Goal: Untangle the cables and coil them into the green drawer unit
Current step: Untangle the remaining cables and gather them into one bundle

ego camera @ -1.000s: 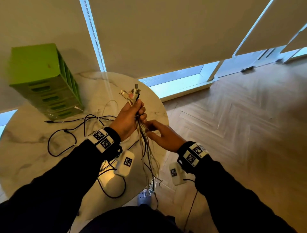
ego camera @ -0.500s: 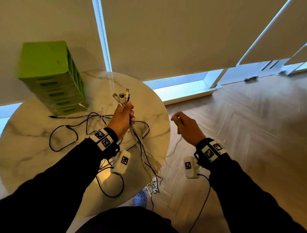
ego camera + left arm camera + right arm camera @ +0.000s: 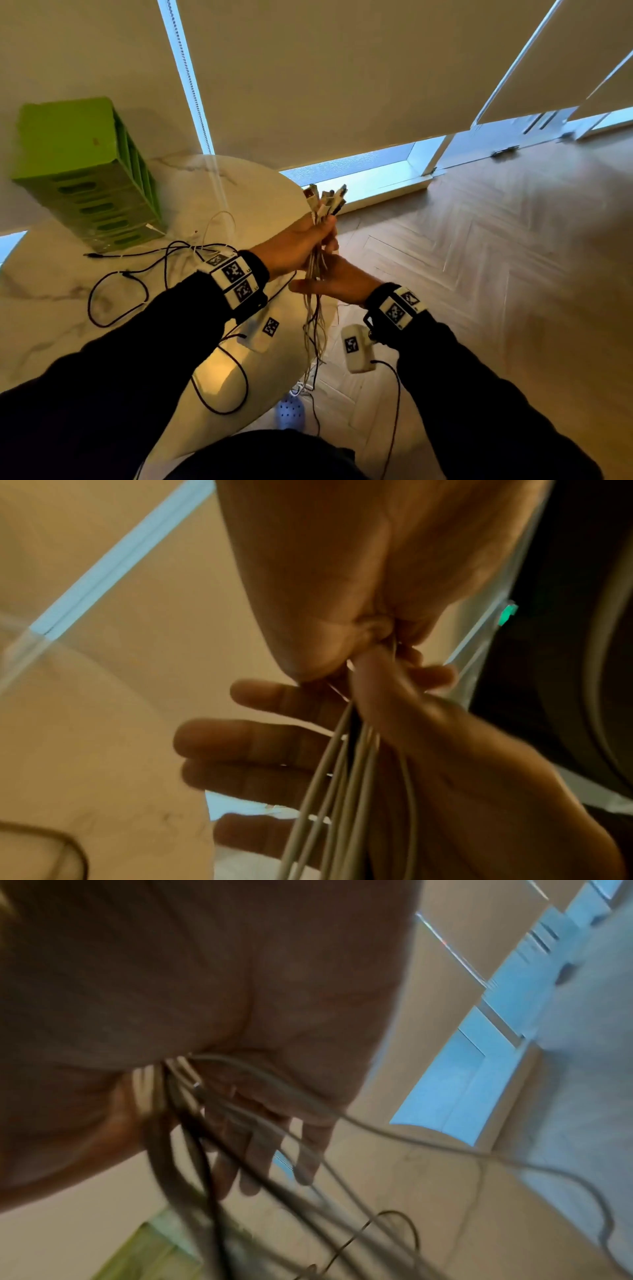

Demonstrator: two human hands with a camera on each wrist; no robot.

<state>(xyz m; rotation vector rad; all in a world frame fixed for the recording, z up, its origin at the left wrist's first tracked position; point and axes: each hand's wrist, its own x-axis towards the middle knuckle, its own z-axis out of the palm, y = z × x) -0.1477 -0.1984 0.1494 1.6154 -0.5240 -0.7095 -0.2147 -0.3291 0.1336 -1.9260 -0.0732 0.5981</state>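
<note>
My left hand (image 3: 298, 246) grips a bundle of pale and dark cables (image 3: 317, 308) just below their plugs (image 3: 327, 202), which stick up over the table's right edge. The loose ends hang down to the floor. My right hand (image 3: 337, 282) sits directly under the left, its fingers (image 3: 240, 739) straight and pointing left. The cables (image 3: 342, 777) run across its palm between thumb and fingers. The green drawer unit (image 3: 78, 164) stands at the table's far left, drawers closed. Black cables (image 3: 116, 294) and a white one (image 3: 219, 222) lie looped on the marble table (image 3: 51, 308).
The round table ends just left of my hands, and wooden floor (image 3: 479, 274) stretches to the right. A blue shoe (image 3: 290, 413) is on the floor under the hanging cable ends. Blinds and a low window line the back.
Half a second ago my right hand was out to the right, apart from the bundle. It has come back under the left hand. The left hand has carried the bundle rightward past the table edge.
</note>
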